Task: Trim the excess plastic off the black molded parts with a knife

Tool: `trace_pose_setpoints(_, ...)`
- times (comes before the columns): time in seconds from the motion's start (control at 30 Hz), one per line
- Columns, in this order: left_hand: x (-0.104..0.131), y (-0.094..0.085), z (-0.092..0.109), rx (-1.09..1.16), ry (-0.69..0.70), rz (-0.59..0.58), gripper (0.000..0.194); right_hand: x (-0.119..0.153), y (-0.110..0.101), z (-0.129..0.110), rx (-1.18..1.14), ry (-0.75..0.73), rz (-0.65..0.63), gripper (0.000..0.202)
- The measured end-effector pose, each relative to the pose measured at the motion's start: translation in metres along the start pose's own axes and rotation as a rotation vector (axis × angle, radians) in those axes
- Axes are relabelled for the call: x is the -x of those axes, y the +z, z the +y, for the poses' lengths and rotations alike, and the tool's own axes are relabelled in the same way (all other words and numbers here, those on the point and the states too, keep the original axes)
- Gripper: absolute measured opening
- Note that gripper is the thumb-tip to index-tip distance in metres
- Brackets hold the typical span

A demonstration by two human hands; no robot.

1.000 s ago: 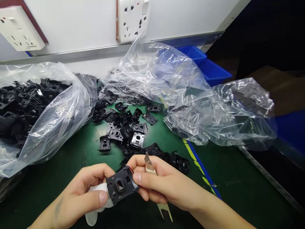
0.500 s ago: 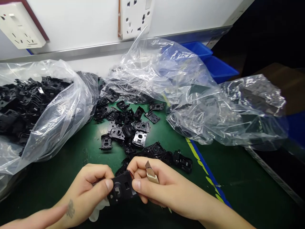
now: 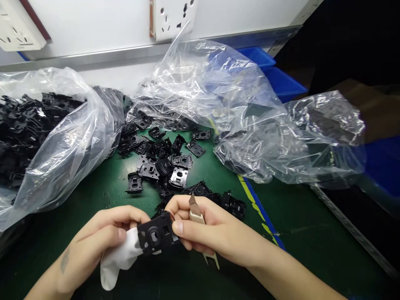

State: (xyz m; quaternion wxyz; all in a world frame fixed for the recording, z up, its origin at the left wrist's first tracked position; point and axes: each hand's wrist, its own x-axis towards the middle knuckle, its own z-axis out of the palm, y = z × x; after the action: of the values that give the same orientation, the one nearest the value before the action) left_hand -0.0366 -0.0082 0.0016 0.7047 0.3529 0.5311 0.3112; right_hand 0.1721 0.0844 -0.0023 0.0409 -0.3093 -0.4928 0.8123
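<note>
My right hand pinches the right end of a flat black plastic part between thumb and forefinger. The same hand also keeps a small craft knife with a beige handle across its fingers, blade pointing up. My left hand is closed on a white cloth, which touches the part's left edge and hangs below it. Its fingertips are partly hidden behind the cloth and the part. Just beyond my hands lies a pile of similar black plastic parts on the green table.
A clear plastic bag full of black parts stands at the left. Another clear bag lies crumpled at the back right, before blue bins. Blue and yellow tape crosses the table. Sockets are on the wall.
My left thumb has moved left off the black part onto the white cloth, and more of the cloth shows. The knife's lower handle has come into view. The whole view has shifted slightly.
</note>
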Motion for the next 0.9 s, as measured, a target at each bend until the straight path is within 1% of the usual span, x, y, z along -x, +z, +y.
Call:
trace_pose_setpoints(0.03, -0.001, 0.000, -0.001, 0.032, 0.011, -0.014, 0.033, 0.001, 0.001, 0.000, 0.011, -0.036, 0.007, 0.019)
trace_pose_setpoints(0.1, -0.004, 0.002, -0.003, 0.027, 0.015, -0.022, 0.047, 0.003, 0.003, 0.002, 0.089, -0.108, 0.023, 0.016)
trace_pose_setpoints(0.17, -0.006, 0.006, -0.004, 0.038, -0.051, -0.038, 0.057, 0.005, 0.006, 0.004, 0.233, -0.162, 0.054, 0.011)
trace_pose_setpoints(0.23, -0.007, 0.008, -0.004, 0.106, -0.106, -0.066, 0.057, 0.008, 0.007, 0.006, 0.353, -0.200, 0.096, 0.011)
trace_pose_setpoints(0.27, -0.007, 0.008, -0.004, 0.153, -0.110, -0.077, 0.054, 0.009, 0.006, 0.006, 0.376, -0.216, 0.123, 0.011)
trace_pose_setpoints(0.33, -0.005, 0.007, -0.004, 0.216, -0.067, -0.060, 0.048, 0.011, 0.004, 0.006, 0.341, -0.239, 0.148, 0.017)
trace_pose_setpoints(0.37, -0.003, 0.006, -0.004, 0.217, -0.035, -0.017, 0.047, 0.012, 0.002, 0.005, 0.307, -0.251, 0.147, 0.019)
trace_pose_setpoints(0.4, -0.001, 0.006, -0.004, 0.192, 0.000, 0.054, 0.047, 0.013, 0.000, 0.003, 0.283, -0.265, 0.139, 0.018)
trace_pose_setpoints(0.47, 0.003, 0.007, -0.004, 0.052, 0.052, 0.251, 0.048, 0.016, -0.004, -0.001, 0.341, -0.277, 0.126, 0.013)
trace_pose_setpoints(0.5, 0.006, 0.009, -0.004, -0.044, 0.067, 0.338, 0.046, 0.017, -0.005, -0.004, 0.432, -0.282, 0.135, 0.014)
trace_pose_setpoints(0.53, 0.008, 0.011, -0.005, -0.134, 0.069, 0.401, 0.044, 0.018, -0.005, -0.005, 0.547, -0.290, 0.155, 0.014)
trace_pose_setpoints(0.6, 0.011, 0.015, -0.006, -0.284, 0.061, 0.470, 0.041, 0.019, -0.004, -0.006, 0.781, -0.309, 0.191, 0.013)
trace_pose_setpoints(0.67, 0.012, 0.018, -0.008, -0.407, 0.081, 0.540, 0.038, 0.017, -0.001, -0.002, 0.937, -0.356, 0.216, 0.009)
trace_pose_setpoints(0.7, 0.013, 0.019, -0.009, -0.468, 0.101, 0.578, 0.036, 0.015, 0.001, 0.002, 0.989, -0.389, 0.232, 0.015)
trace_pose_setpoints(0.8, 0.012, 0.019, -0.013, -0.618, 0.171, 0.651, 0.033, 0.008, 0.005, 0.013, 1.144, -0.503, 0.338, 0.048)
trace_pose_setpoints(0.9, 0.012, 0.019, -0.015, -0.687, 0.238, 0.672, 0.035, 0.001, 0.006, 0.019, 1.277, -0.571, 0.455, 0.063)
